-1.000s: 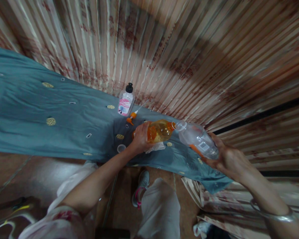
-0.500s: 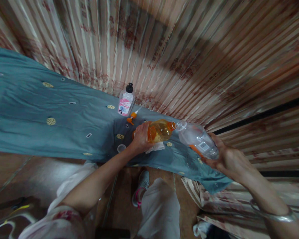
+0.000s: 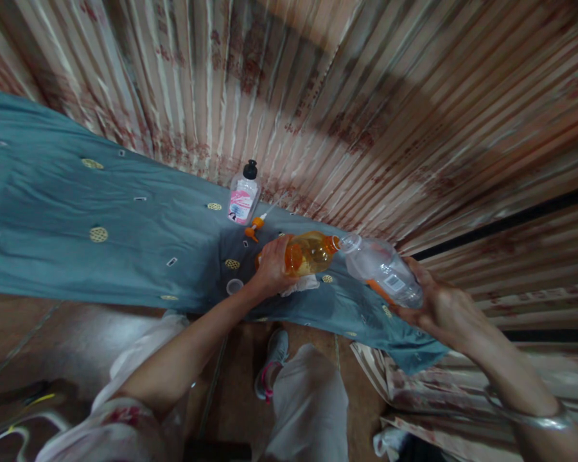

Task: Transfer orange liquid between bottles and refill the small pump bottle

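1. The amber bottle [image 3: 313, 255], the landmark here, is held on its side above the bench [image 3: 52, 224], its orange neck pointing right.
2. The person's left hand [image 3: 272, 264] is wrapped around the amber bottle's rear part, gripping it; the hand hides that end.
3. Right of the amber bottle is a clear bottle [image 3: 384, 272], also tipped over, with an orange strip and a barcode on its side. Its mouth faces the amber bottle's mouth; the two meet or nearly so, and whether anything flows between them is too small to tell.
4. The person's right hand [image 3: 433, 300] grips the clear bottle near its base, fingers and thumb on opposite sides. A silver bangle [image 3: 534, 417] circles that forearm.
5. Beyond the amber bottle and to its left, an orange pump [image 3: 254, 227] lies on the bench, its thin tube pointing away from the person.
6. Just past the pump, farther from the amber bottle, stands a soap bottle [image 3: 243, 197] with a black top and a pink-and-white label.
7. Left of the amber bottle, on the person's side, sits a small clear cap [image 3: 234, 286].
8. A crumpled white cloth [image 3: 300, 285] lies below the amber bottle, partly hidden.
9. Behind the amber bottle hangs a pleated, flower-patterned curtain [image 3: 270, 90].
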Motion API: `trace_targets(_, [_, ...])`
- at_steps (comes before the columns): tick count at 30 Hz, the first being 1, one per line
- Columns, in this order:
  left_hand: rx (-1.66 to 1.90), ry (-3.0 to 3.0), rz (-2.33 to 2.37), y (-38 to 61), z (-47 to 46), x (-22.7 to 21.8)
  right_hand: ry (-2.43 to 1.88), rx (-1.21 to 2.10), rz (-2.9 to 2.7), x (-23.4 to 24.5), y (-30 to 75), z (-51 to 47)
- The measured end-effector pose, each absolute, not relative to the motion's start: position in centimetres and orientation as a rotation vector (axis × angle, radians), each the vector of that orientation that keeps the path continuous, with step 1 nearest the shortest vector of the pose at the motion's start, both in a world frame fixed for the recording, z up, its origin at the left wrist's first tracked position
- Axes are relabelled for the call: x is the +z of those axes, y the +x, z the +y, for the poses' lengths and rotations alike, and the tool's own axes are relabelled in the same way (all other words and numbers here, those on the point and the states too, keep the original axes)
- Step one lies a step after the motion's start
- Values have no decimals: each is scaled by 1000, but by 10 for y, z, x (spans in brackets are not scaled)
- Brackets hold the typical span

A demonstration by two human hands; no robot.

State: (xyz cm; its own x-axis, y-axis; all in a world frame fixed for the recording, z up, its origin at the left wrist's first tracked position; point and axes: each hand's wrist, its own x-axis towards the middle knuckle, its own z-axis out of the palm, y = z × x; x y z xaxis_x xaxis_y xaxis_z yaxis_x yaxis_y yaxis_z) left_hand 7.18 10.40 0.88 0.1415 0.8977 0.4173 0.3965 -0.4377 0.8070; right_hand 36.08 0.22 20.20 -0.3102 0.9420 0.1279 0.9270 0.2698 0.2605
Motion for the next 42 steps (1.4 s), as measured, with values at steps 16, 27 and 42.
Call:
trace_targets(16, [1254,1917,1212,70,105,5,1849,378,2439,203,362,2])
trace_targets(27, [1250,1920,1224,70,102,13,1830,409,2476,201,365,3])
trace_targets(42, [1251,1923,1204,70,104,9,1840,393,2447,202,364,2])
